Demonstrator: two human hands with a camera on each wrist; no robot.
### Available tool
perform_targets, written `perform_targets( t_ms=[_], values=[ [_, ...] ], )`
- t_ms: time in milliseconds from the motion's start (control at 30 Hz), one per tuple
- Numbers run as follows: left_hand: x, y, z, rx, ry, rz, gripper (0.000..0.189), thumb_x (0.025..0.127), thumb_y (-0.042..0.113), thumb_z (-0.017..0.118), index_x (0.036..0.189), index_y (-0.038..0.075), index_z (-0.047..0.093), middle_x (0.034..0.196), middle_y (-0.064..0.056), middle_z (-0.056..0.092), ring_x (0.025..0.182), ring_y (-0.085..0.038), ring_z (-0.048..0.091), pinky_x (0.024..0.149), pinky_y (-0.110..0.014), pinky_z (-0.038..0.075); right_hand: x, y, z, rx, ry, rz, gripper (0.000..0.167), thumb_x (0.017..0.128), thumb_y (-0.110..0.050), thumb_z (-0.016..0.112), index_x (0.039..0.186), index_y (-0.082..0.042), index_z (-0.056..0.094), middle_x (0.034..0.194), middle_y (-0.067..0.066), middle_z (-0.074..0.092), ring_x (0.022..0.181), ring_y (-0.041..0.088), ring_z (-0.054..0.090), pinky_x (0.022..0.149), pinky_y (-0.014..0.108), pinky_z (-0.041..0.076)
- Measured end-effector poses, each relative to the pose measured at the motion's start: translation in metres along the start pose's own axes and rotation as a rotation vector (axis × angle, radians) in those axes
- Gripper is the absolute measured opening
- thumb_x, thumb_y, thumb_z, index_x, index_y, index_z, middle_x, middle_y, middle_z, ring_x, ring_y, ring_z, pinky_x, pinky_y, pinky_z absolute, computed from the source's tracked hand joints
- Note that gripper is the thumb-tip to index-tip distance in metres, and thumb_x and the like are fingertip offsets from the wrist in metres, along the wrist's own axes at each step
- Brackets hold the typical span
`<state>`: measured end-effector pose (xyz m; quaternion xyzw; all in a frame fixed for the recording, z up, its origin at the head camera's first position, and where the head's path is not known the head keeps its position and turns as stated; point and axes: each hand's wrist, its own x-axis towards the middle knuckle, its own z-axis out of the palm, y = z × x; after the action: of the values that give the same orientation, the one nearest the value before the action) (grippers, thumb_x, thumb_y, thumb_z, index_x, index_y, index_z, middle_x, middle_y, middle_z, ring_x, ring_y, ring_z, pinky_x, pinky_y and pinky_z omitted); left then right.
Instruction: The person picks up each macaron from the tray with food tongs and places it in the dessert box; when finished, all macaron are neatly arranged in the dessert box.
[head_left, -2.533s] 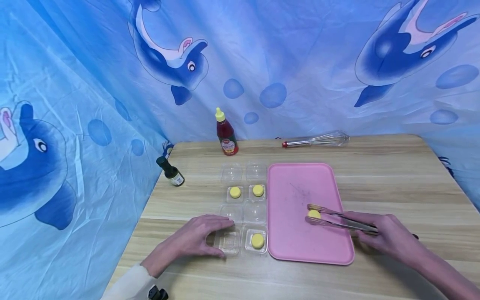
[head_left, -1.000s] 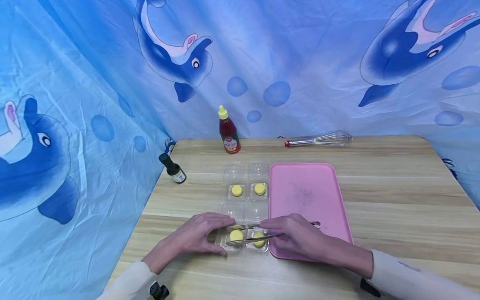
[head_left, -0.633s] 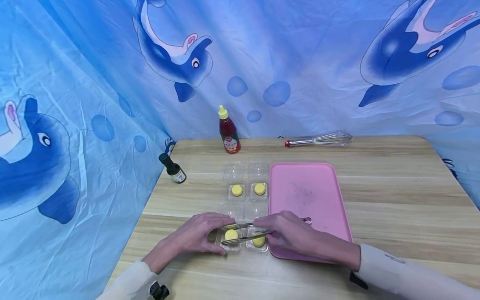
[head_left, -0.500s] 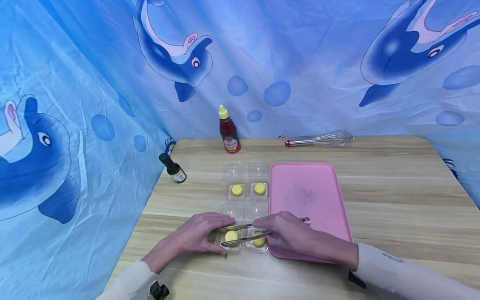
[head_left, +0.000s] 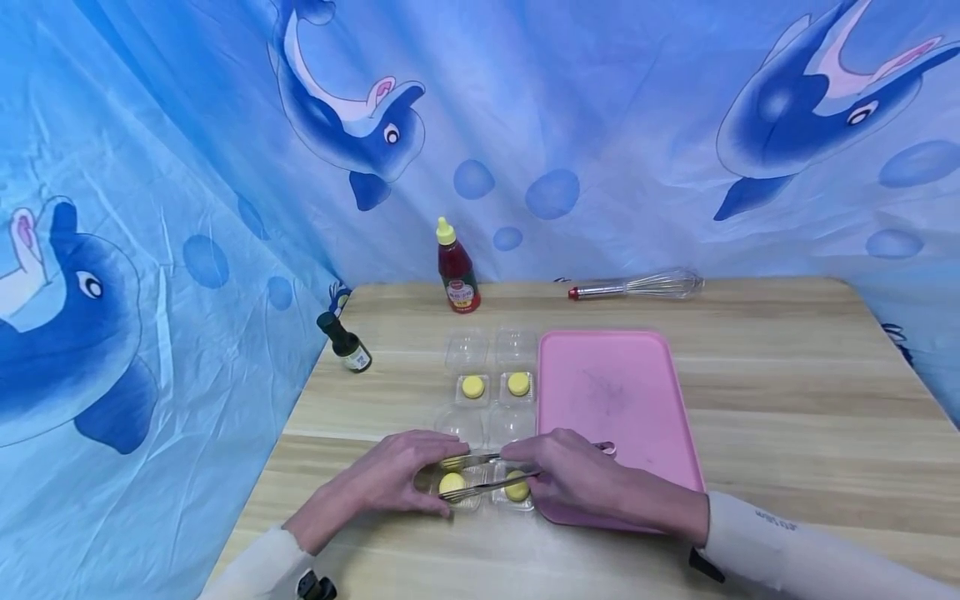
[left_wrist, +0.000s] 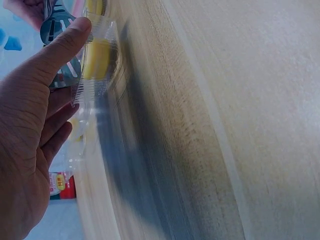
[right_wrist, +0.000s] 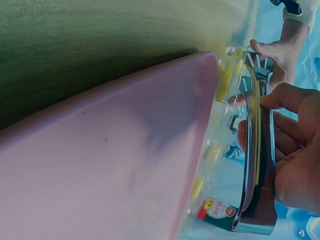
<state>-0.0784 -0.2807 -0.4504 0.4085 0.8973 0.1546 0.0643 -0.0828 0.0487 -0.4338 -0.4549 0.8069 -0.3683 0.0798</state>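
Observation:
My right hand [head_left: 573, 471] grips a pair of metal tongs [head_left: 491, 485], its head over the front-left clear plastic box [head_left: 472, 502]. In that box lies a yellow macaron [head_left: 452, 485], between the tongs' two ends. My left hand [head_left: 393, 475] holds the box at its left side, thumb in front and fingers behind. From the left wrist view, the macaron [left_wrist: 97, 59] shows through the box wall below the slotted tong ends [left_wrist: 65, 75]. The front-right box holds another macaron [head_left: 517, 487], partly behind the tongs. Two more macarons [head_left: 472, 387] [head_left: 518, 383] sit in the back boxes.
A pink tray [head_left: 615, 400] stands right of the boxes, under my right forearm. Raised clear lids [head_left: 512, 425] stand behind each box. Farther back are a red sauce bottle [head_left: 457, 275], a small dark bottle [head_left: 347, 346] and a whisk [head_left: 637, 286].
My right hand has carried the macaron in the tongs leftward from the tray into the front-left box. Lately it shifted slightly left, and the tong ends look wider apart. My left hand stays put.

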Motion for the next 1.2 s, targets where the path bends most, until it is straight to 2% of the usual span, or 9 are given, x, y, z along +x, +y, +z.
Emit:
perform_targets(
  t_ms=[167, 400, 500, 567, 733, 800, 933, 1067, 1200],
  values=[
    [0.0, 0.0, 0.002, 0.004, 0.001, -0.001, 0.087, 0.079, 0.063, 0.086, 0.148, 0.016, 0.063, 0.148, -0.003, 0.064, 0.135, -0.021, 0.061, 0.113, -0.047, 0.051, -0.003, -0.002, -0.003, -0.027, 0.006, 0.013, 0.052, 0.082, 0.011, 0.072, 0.12, -0.024, 0.078, 0.105, -0.004, 0.081, 0.076, -0.005, 0.065, 0.062, 0.011, 0.053],
    [0.001, 0.0, 0.003, 0.022, 0.022, 0.012, 0.085, 0.08, 0.065, 0.085, 0.145, 0.014, 0.066, 0.147, -0.005, 0.065, 0.135, -0.022, 0.061, 0.113, -0.048, 0.051, -0.018, -0.006, -0.022, -0.006, 0.045, 0.016, 0.046, 0.086, 0.009, 0.075, 0.131, -0.002, 0.073, 0.124, 0.011, 0.077, 0.097, 0.018, 0.078, 0.08, 0.019, 0.062],
    [0.001, -0.001, 0.003, 0.023, 0.029, 0.024, 0.084, 0.08, 0.066, 0.084, 0.144, 0.014, 0.066, 0.146, -0.003, 0.065, 0.134, -0.021, 0.062, 0.113, -0.047, 0.051, -0.028, -0.007, -0.038, 0.02, 0.054, 0.084, 0.054, 0.086, 0.007, 0.079, 0.138, -0.001, 0.069, 0.135, 0.014, 0.071, 0.079, 0.009, 0.075, 0.074, 0.021, 0.063],
    [0.001, -0.001, 0.003, 0.019, 0.029, 0.029, 0.085, 0.08, 0.065, 0.084, 0.146, 0.014, 0.065, 0.147, -0.003, 0.065, 0.134, -0.021, 0.062, 0.113, -0.047, 0.051, -0.036, -0.004, -0.051, 0.033, 0.076, 0.15, 0.059, 0.085, 0.006, 0.082, 0.141, -0.004, 0.067, 0.14, 0.013, 0.069, 0.062, 0.004, 0.063, 0.064, 0.021, 0.061],
    [0.002, -0.001, 0.001, 0.018, 0.033, 0.032, 0.087, 0.08, 0.065, 0.085, 0.147, 0.014, 0.063, 0.148, -0.001, 0.064, 0.135, -0.02, 0.061, 0.113, -0.047, 0.051, -0.061, 0.015, -0.081, 0.01, 0.232, 0.253, 0.065, 0.084, 0.004, 0.086, 0.145, -0.005, 0.065, 0.14, 0.015, 0.068, 0.071, 0.011, 0.064, 0.057, 0.022, 0.055],
    [0.003, -0.001, -0.001, 0.013, 0.046, 0.032, 0.086, 0.079, 0.063, 0.086, 0.147, 0.014, 0.064, 0.147, 0.0, 0.065, 0.134, -0.02, 0.062, 0.112, -0.047, 0.052, -0.074, 0.024, -0.09, -0.03, 0.305, 0.277, 0.067, 0.082, 0.004, 0.087, 0.145, -0.004, 0.065, 0.117, 0.017, 0.076, 0.074, 0.01, 0.062, 0.055, 0.022, 0.051],
    [0.005, -0.002, -0.006, -0.001, 0.077, 0.033, 0.084, 0.078, 0.058, 0.089, 0.144, 0.013, 0.066, 0.145, -0.002, 0.066, 0.132, -0.021, 0.063, 0.11, -0.047, 0.053, -0.1, 0.044, -0.1, -0.146, 0.449, 0.337, 0.068, 0.079, 0.004, 0.09, 0.142, -0.003, 0.067, 0.101, 0.021, 0.076, 0.061, 0.006, 0.046, 0.046, 0.022, 0.04],
    [0.008, -0.006, -0.011, 0.011, 0.083, 0.028, 0.083, 0.08, 0.058, 0.088, 0.145, 0.012, 0.065, 0.147, -0.003, 0.065, 0.133, -0.022, 0.063, 0.111, -0.047, 0.053, -0.125, 0.062, -0.104, -0.222, 0.566, 0.43, 0.063, 0.081, -0.001, 0.09, 0.139, 0.002, 0.067, 0.123, 0.032, 0.071, 0.064, 0.009, 0.051, 0.044, 0.023, 0.038],
    [0.013, -0.01, -0.016, 0.009, 0.086, 0.023, 0.083, 0.081, 0.056, 0.088, 0.146, 0.011, 0.064, 0.147, -0.005, 0.065, 0.133, -0.023, 0.063, 0.111, -0.047, 0.053, -0.146, 0.076, -0.105, -0.244, 0.645, 0.543, 0.061, 0.084, -0.007, 0.09, 0.139, 0.004, 0.067, 0.112, 0.03, 0.074, 0.062, 0.01, 0.047, 0.046, 0.024, 0.036]
  ],
)
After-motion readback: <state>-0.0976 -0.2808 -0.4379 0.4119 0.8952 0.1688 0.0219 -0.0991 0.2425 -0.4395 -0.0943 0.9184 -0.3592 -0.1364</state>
